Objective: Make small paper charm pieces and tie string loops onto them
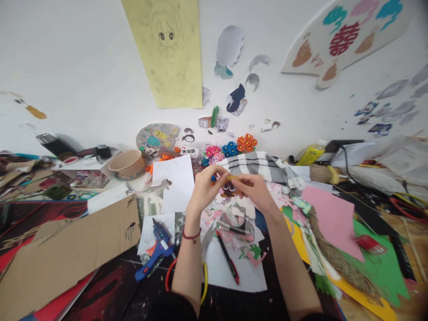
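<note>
Fingers point(221, 180) of the left hand point(205, 185) and right hand point(257, 188) pinch the cutout point(229, 190) near its top, above paper scraps point(230, 210), probably to hold it steady and visible.

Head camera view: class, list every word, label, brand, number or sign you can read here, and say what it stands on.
"囍": red double-happiness sign on the large white fan-shaped cutout on the wall.
"开水": probably, in black on the small white paper by the wall; the character before it is blurred.
Too small or blurred to read: white label on the blue glue gun; black marks on the brown cardboard sheet.
</note>
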`<state>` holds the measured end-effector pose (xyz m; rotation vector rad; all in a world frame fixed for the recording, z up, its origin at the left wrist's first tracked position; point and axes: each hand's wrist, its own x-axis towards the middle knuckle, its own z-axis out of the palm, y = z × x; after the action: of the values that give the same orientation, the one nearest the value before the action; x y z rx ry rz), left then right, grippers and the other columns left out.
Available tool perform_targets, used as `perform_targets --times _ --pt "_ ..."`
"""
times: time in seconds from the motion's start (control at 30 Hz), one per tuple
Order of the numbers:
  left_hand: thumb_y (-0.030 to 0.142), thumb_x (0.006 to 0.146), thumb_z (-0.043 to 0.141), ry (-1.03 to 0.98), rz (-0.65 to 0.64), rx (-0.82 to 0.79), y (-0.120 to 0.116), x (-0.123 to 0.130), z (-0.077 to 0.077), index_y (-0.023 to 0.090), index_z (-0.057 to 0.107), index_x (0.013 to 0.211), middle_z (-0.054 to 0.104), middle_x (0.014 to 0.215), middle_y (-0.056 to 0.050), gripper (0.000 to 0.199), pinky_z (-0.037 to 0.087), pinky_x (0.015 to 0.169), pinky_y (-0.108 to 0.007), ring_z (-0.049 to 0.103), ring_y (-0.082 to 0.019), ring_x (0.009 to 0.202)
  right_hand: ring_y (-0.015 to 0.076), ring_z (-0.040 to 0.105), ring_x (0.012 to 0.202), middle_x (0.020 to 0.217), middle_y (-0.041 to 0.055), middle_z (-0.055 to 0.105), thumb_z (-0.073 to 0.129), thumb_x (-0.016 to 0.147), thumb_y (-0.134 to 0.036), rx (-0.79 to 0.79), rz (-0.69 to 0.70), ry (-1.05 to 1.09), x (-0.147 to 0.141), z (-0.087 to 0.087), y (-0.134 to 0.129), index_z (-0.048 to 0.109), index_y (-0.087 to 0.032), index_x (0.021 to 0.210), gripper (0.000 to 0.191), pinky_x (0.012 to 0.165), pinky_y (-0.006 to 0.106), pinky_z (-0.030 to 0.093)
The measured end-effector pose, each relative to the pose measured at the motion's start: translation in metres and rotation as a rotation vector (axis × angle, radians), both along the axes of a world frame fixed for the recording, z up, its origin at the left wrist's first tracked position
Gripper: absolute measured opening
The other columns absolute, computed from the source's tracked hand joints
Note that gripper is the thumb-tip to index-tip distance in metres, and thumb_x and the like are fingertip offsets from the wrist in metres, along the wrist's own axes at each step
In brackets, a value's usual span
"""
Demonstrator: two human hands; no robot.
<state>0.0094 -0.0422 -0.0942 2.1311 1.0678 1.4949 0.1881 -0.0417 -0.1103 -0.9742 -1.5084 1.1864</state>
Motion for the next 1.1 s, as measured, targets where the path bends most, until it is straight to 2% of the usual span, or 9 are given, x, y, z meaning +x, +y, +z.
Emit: perform_targets --times 0.9,1.03,1.1 --pt "0.025 0.094 0.057 0.003 -0.013 0.045 0.0018 0.0001 -0.0027 0.019 0.062 0.092 0.069 0.088 -0.002 0.008 0.049 0.072 -0.024 0.063 -0.013 0.079 0.0075 0.049 0.048 0.065 -0.0001 0.064 0.071 0.080 -0.042 -0.001 -0.004 0.036 0.0009 0.0002 -0.0007 0.075 -0.016 0.085 0.027 0.044 0.021 0.036" --pt "0.024 0.094 0.056 0.025 -0.004 0.074 0.0018 0.0002 -0.0025 0.019 0.061 0.092 0.069 0.088 -0.002 0.008 0.050 0.072 -0.024 0.063 -0.012 0.079 0.0080 0.050 0.049 0.067 0.0007 0.067 0.071 0.080 -0.042 0.018 -0.006 0.044 0.0003 -0.0007 -0.0007 0.075 -0.016 0.087 0.027 0.044 0.021 0.038" --pt "0.024 0.094 0.055 0.040 0.007 0.096 0.0018 0.0004 -0.0025 0.018 0.061 0.092 0.069 0.088 -0.003 0.008 0.050 0.073 -0.025 0.063 -0.013 0.079 0.0107 0.056 0.054 0.072 0.0022 0.069 0.071 0.080 -0.042 0.037 -0.014 0.052 -0.0005 -0.0025 -0.0002 0.075 -0.017 0.090 0.027 0.047 0.022 0.043"
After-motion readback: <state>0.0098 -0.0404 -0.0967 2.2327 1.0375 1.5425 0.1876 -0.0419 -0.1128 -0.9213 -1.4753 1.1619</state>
